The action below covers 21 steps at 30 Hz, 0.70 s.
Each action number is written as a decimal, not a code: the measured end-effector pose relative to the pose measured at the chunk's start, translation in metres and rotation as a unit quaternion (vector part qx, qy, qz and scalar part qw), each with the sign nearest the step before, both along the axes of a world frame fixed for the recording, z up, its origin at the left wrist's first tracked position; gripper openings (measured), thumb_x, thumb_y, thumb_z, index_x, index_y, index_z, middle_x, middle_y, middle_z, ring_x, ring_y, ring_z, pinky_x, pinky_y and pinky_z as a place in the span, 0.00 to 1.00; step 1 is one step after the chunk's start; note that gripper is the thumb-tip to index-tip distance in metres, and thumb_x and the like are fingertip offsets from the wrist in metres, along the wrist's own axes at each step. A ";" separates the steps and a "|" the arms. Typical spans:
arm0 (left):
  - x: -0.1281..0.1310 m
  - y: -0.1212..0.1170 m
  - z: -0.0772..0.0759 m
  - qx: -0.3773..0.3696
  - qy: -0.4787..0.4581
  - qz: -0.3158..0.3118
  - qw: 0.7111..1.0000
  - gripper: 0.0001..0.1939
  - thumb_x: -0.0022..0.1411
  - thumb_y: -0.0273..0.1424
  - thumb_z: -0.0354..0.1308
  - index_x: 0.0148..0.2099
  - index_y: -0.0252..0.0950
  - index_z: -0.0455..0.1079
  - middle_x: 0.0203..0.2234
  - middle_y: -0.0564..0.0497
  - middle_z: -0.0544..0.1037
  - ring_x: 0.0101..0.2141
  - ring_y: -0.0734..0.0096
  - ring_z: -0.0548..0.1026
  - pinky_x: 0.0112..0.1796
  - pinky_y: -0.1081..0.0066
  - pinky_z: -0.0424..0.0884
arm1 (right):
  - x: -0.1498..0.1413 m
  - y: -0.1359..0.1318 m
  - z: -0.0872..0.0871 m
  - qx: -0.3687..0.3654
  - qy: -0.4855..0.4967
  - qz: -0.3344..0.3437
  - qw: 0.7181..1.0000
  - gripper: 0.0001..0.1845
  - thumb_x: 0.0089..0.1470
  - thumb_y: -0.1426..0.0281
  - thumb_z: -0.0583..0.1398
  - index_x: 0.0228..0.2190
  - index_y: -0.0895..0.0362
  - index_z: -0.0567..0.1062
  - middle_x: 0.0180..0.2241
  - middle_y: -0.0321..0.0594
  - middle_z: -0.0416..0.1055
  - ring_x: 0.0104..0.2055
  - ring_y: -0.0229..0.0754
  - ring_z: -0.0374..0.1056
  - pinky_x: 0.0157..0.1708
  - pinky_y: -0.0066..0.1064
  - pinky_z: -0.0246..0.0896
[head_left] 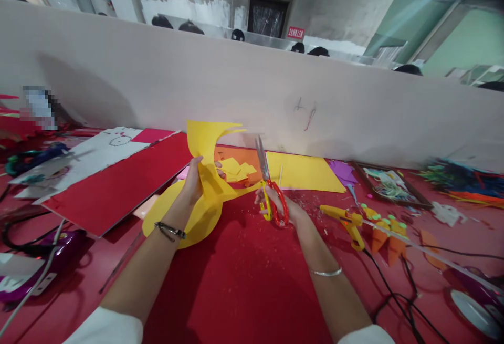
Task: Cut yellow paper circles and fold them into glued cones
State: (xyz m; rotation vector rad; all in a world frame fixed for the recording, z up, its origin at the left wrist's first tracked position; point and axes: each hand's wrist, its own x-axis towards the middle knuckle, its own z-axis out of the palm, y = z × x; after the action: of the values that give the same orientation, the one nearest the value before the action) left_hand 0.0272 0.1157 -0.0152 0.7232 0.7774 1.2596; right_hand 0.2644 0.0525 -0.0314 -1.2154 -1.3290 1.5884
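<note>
My left hand [192,178] is closed on a large curved cutout of yellow craft foam or paper [205,202], which I cannot tell apart. One end stands up and curls to the right; a rounded part hangs below my wrist. In my right hand [281,205] is a pair of scissors [271,189] with one red and one yellow handle, blades pointing up. A narrow yellow strip of the cutout reaches to my right fingers by the handles. Behind lie yellow scraps [236,169] on an orange sheet [249,156].
Right of the scissors lie a yellow sheet [305,172], a yellow glue gun [346,221] with a cable, orange carrot-like pieces [388,236] and a tray of bits [389,184]. At left is a red board [118,186]. A white partition [165,81] rises behind the red table [252,291].
</note>
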 end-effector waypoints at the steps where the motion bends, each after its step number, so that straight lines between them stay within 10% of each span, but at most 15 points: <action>1: 0.001 0.001 0.002 0.006 -0.009 0.008 1.000 0.20 0.53 0.43 0.45 0.30 0.30 0.68 0.16 0.48 0.73 0.20 0.67 0.72 0.22 0.71 0.69 | -0.001 -0.002 0.003 0.009 -0.016 0.004 1.000 0.23 0.44 0.48 0.57 0.31 0.54 0.69 0.36 0.41 0.68 0.41 0.42 0.64 0.36 0.36 0.65; 14: 0.026 -0.005 -0.003 0.043 -0.077 0.046 0.995 0.16 0.52 0.32 0.55 0.45 0.37 0.64 0.20 0.59 0.67 0.18 0.80 0.68 0.25 0.74 0.70 | -0.024 0.006 0.005 0.202 -0.119 0.097 0.967 0.25 0.51 0.53 0.54 0.46 0.54 0.64 0.44 0.40 0.65 0.48 0.43 0.60 0.51 0.38 0.53; 21: 0.035 -0.016 -0.002 0.044 -0.070 0.020 0.996 0.14 0.54 0.34 0.53 0.43 0.36 0.64 0.19 0.59 0.67 0.17 0.79 0.69 0.24 0.75 0.70 | -0.027 0.000 0.008 0.180 -0.113 0.057 0.975 0.25 0.49 0.53 0.56 0.46 0.53 0.65 0.46 0.41 0.66 0.51 0.46 0.59 0.51 0.39 0.54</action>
State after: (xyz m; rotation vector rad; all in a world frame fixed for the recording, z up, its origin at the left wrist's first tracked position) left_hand 0.0625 0.0998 -0.0173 0.6850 0.6266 1.3727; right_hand 0.2375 0.0528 -0.0232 -1.1304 -1.7720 1.2354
